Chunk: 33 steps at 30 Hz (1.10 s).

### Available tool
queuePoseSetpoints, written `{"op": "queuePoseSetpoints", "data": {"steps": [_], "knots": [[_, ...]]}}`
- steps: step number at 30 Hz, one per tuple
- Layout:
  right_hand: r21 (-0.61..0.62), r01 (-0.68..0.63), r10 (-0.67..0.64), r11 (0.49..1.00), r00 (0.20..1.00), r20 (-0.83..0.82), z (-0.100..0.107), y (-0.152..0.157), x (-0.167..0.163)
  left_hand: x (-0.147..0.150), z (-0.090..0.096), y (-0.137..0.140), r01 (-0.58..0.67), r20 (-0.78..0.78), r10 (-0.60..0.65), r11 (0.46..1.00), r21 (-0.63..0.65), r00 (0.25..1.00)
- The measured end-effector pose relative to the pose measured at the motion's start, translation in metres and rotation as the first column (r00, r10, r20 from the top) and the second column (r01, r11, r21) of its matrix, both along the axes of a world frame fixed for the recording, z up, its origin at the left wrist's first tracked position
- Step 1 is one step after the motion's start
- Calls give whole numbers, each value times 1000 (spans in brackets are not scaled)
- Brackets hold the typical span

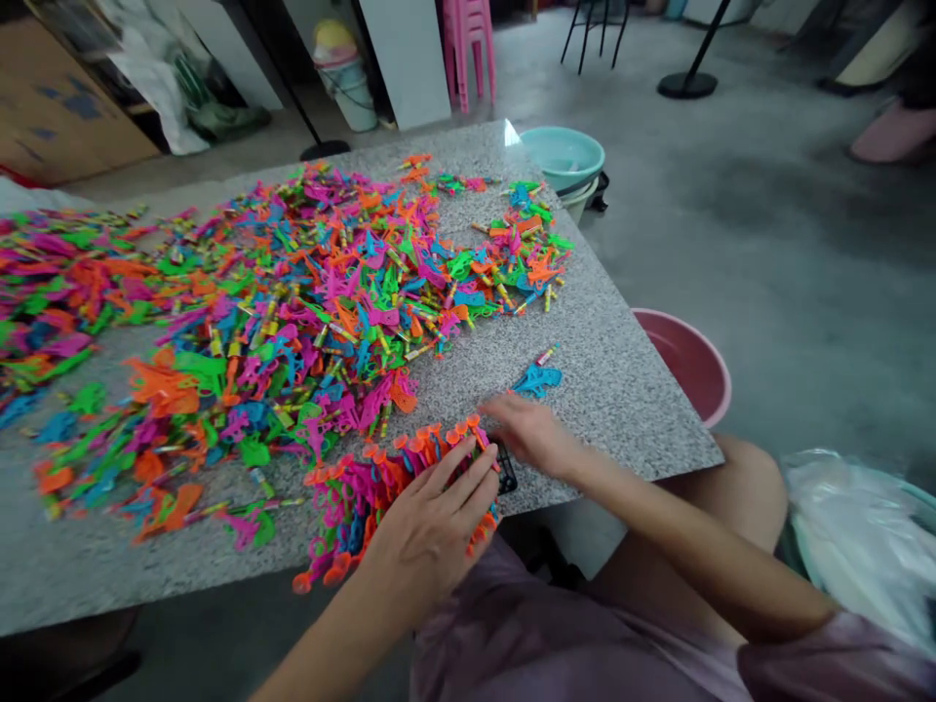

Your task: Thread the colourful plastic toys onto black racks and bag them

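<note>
A tight row of small plastic toy dart guns [358, 502], pink, blue and orange with orange suction-cup tips, lies along the table's near edge. My left hand [439, 497] rests over the right end of this row, fingers stretched out across it. At that same end is my right hand [537, 434], its fingers bent and close together by the tips; what they hold, if anything, is hidden. Part of a black holder [506, 470] shows between the hands. Just beyond my right hand lies a loose blue toy gun [539, 379], with a small striped stick [546, 355] behind it.
A large heap of mixed toy guns and striped sticks [314, 283] spreads over the speckled stone table [614, 390]. Beside the table's right edge stand a turquoise basin [563, 151] and a red basin [680, 361]. Clear plastic bags [855, 526] sit at lower right.
</note>
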State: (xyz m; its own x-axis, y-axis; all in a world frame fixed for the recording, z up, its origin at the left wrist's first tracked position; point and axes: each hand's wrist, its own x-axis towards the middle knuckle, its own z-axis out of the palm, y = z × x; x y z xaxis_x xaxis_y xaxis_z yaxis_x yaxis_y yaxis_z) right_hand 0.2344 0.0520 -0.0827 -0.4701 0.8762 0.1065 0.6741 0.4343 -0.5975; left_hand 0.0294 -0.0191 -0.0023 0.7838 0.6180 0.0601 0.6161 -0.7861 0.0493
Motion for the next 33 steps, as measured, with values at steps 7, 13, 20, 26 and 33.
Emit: {"op": "queuePoseSetpoints", "data": {"steps": [7,13,20,26,33], "knots": [[116,122,-138,986,981,140,6,48,83,1,2,-4,-16,-8,15,1000,-9,1000],[-37,346,-348,937,934,-86,-14,-33,69,4,3,-6,-33,12,33,999,-16,999],[-538,136,-491,832,633,-599,-23,-96,2,3,5,-3,-16,-5,16,998,-59,1000],[-332,211,-312,919,905,-289,-19,-95,-5,4,5,-4,-16,-1,16,999,-49,1000],[-295,102,-97,950,995,32,3,-89,-6,4,8,-4,-52,15,53,995,-80,998]]}}
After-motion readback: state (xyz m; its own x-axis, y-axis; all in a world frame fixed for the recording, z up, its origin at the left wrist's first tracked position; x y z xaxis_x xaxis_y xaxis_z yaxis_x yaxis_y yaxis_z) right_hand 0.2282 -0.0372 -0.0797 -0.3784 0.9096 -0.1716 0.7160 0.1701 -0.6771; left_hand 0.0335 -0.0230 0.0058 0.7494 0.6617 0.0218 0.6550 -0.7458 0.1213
